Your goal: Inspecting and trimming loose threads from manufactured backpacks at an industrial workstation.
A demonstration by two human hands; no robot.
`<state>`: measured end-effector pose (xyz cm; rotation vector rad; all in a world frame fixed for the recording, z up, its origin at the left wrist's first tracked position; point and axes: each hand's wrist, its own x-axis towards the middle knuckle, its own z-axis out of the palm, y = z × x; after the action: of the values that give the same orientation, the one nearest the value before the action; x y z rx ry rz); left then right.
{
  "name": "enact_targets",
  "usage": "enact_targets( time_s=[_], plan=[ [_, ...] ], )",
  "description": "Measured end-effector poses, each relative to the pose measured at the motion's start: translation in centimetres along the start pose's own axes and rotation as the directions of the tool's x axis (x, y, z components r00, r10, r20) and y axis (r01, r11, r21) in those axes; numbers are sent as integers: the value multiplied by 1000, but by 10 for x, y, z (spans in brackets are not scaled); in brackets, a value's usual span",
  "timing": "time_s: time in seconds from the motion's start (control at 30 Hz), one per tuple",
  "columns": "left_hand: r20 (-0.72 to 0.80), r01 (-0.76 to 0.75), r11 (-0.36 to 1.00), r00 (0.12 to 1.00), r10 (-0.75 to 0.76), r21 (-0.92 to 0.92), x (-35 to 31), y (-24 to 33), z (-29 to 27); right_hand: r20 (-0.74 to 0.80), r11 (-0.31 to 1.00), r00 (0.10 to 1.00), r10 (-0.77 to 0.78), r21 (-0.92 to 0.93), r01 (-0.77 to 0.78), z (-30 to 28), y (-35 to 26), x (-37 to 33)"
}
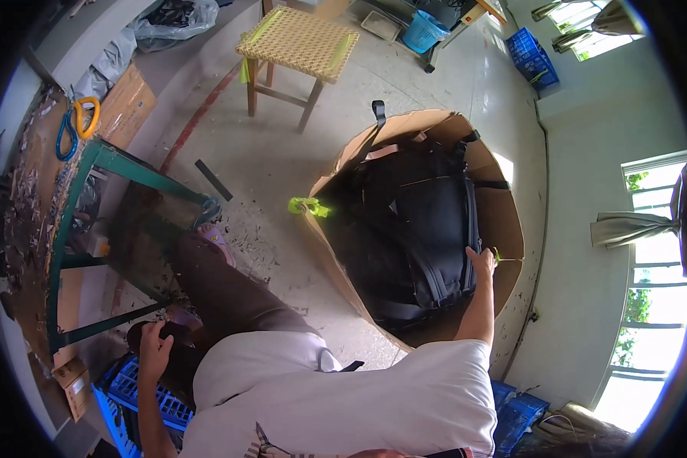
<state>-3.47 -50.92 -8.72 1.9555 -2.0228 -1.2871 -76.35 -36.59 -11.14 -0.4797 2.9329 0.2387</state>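
Observation:
A large cardboard box (498, 221), its top gaping, stands on the floor at the right. Black bags fill it; the nearest is a black backpack (437, 229) with zips and straps. My right arm reaches over the near rim, and my right hand (481, 263) has its fingers closed at the right edge of this backpack. Low at the left, my left hand (154, 347) is curled against something dark beside my leg; what it holds, if anything, I cannot make out. Bright green ties (309, 206) hang at the box's left corner.
A green-framed workbench (122, 164) at the left carries scissors with blue (66, 137) and yellow handles. A woven stool (299, 42) stands beyond. Blue crates (530, 57) sit far right and near my seat. A dark strip (214, 180) and scraps litter the floor.

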Motion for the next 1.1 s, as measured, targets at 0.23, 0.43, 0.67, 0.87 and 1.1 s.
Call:
enact_targets(
  time_s=[0.23, 0.43, 0.67, 0.87, 1.1],
  plan=[
    [24, 139, 971, 989, -146, 196, -12, -8, 1, 60, 956, 989, -133, 271, 112, 35, 10, 28],
    [13, 69, 970, 997, -74, 233, -3, 22, 5, 45, 898, 991, -123, 429, 92, 33, -3, 0],
    [-101, -375, 923, 918, 383, 87, 19, 176, -19, -492, 648, 686, -537, 280, 708, -123, -79, -156],
    [-261, -757, 562, 499, 827, 334, 2, 284, -76, -417, -75, -193, -888, -283, 956, -226, -143, -282],
    [-248, -672, 638, 590, 768, 376, -34, 179, -95, -332, -446, -662, -672, -532, 720, -261, -206, -362]
  ],
)
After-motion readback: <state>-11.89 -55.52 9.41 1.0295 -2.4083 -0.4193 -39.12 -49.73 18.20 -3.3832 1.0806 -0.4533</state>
